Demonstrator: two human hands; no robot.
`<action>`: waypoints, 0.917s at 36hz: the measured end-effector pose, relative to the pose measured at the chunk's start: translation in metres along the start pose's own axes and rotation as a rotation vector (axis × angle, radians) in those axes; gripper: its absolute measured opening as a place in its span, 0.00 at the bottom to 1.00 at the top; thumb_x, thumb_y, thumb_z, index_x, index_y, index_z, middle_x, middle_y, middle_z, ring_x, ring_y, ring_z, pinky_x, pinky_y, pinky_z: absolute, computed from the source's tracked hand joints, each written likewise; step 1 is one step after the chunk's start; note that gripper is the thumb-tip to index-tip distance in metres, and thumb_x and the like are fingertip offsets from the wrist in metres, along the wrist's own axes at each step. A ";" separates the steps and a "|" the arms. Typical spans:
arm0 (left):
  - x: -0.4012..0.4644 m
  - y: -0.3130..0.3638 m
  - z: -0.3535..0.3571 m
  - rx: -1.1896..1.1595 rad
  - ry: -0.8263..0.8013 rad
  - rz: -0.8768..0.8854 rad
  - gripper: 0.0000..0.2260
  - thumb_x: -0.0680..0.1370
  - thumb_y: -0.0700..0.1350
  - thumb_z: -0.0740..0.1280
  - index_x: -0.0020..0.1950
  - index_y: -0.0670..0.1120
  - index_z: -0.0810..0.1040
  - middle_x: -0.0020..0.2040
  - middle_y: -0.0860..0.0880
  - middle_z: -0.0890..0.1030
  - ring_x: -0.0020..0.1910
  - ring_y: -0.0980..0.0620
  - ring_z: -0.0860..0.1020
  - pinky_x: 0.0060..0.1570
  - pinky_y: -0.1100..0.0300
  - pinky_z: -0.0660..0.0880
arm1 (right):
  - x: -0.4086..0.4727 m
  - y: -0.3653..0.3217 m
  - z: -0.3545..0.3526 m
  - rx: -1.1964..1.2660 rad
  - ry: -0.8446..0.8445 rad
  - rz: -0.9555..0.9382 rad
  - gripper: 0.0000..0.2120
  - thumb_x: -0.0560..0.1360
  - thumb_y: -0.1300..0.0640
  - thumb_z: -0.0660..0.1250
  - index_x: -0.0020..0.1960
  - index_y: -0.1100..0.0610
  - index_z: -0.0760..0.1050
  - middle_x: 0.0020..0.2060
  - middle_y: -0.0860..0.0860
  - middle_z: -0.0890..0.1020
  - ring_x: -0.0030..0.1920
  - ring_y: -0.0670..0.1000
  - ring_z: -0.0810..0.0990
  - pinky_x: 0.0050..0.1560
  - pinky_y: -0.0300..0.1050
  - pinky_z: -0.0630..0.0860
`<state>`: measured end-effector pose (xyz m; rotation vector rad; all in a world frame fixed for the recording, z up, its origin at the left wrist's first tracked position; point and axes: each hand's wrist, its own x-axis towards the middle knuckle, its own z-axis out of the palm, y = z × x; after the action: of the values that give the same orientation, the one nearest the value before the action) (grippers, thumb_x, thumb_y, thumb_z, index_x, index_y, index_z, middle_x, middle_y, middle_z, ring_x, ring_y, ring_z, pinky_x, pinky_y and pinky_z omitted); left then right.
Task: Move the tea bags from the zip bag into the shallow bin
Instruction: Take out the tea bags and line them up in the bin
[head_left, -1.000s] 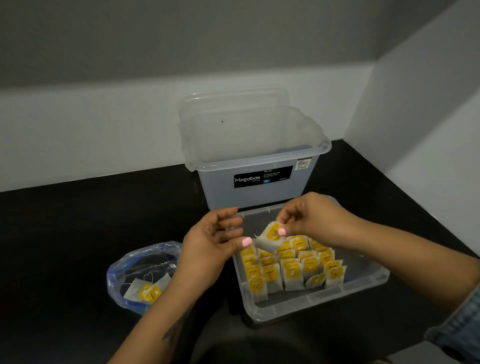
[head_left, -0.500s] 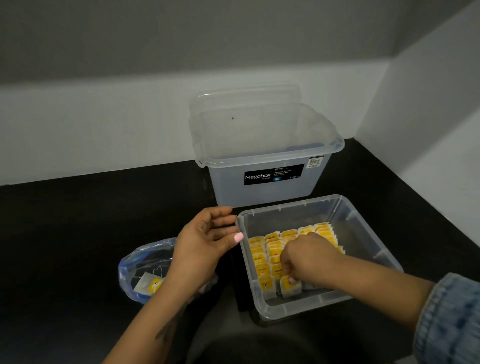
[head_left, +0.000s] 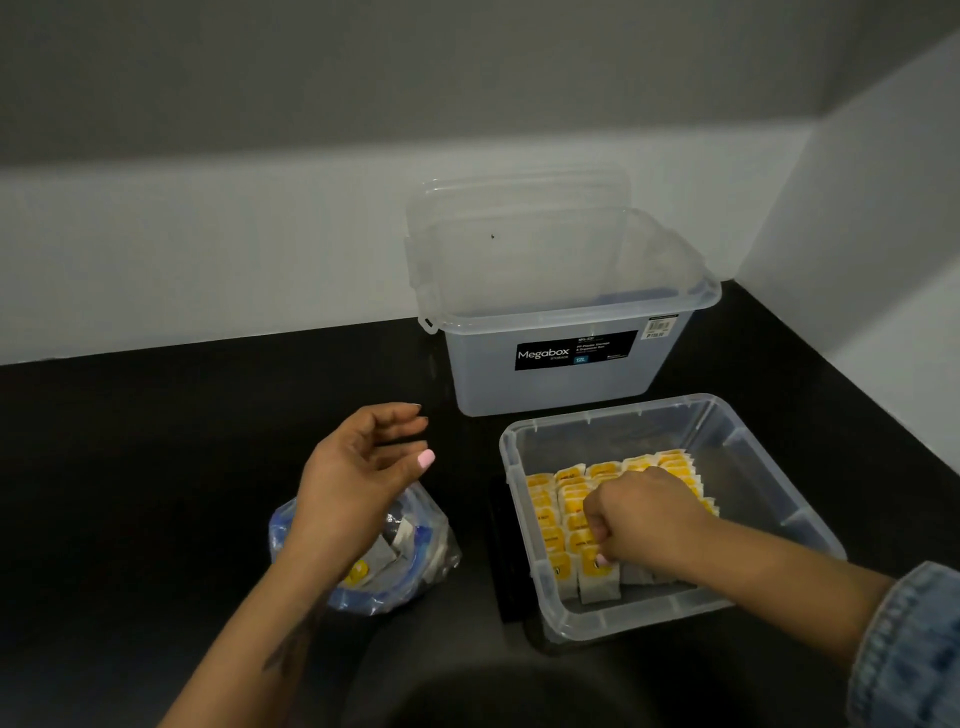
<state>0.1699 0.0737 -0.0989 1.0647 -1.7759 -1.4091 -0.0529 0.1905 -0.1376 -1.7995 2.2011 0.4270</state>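
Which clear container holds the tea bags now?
The shallow bin nearest the person, under the right hand; the tall box behind it looks empty.

Tall clear Megabox storage bin (head_left: 550, 374) on black counter (head_left: 156, 467), clear lid (head_left: 519, 208) upright behind it

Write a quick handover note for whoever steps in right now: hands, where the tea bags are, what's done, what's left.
Left hand: empty, fingers loosely curled, above the zip bag.
Right hand: inside the shallow bin, fingers curled onto a front-row tea bag.
Done: rows of tea bags stand in the bin.
Left: a few bags remain in the zip bag, one yellow tag showing. The tall box behind holds none that I can see.
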 end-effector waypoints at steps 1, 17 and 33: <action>0.000 -0.001 -0.006 0.033 0.014 0.011 0.17 0.72 0.34 0.69 0.54 0.53 0.76 0.51 0.55 0.81 0.47 0.64 0.80 0.42 0.72 0.77 | -0.001 0.000 -0.002 -0.013 0.003 0.000 0.09 0.72 0.45 0.71 0.48 0.49 0.79 0.47 0.47 0.82 0.51 0.49 0.78 0.54 0.45 0.72; 0.001 -0.045 -0.077 0.732 0.045 -0.328 0.34 0.69 0.50 0.74 0.71 0.52 0.62 0.67 0.49 0.69 0.64 0.49 0.71 0.59 0.51 0.73 | -0.007 -0.071 -0.089 0.528 0.205 -0.023 0.06 0.71 0.47 0.72 0.40 0.48 0.78 0.32 0.43 0.79 0.36 0.39 0.78 0.40 0.35 0.73; -0.027 -0.070 -0.084 0.807 -0.108 -0.292 0.40 0.71 0.48 0.72 0.76 0.53 0.51 0.70 0.48 0.61 0.60 0.51 0.73 0.54 0.57 0.75 | 0.092 -0.216 -0.041 0.259 -0.541 0.125 0.29 0.77 0.52 0.66 0.74 0.59 0.60 0.71 0.58 0.64 0.71 0.60 0.63 0.72 0.54 0.59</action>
<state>0.2690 0.0513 -0.1469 1.7307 -2.4249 -0.8937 0.1398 0.0514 -0.1474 -1.2364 1.8856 0.5492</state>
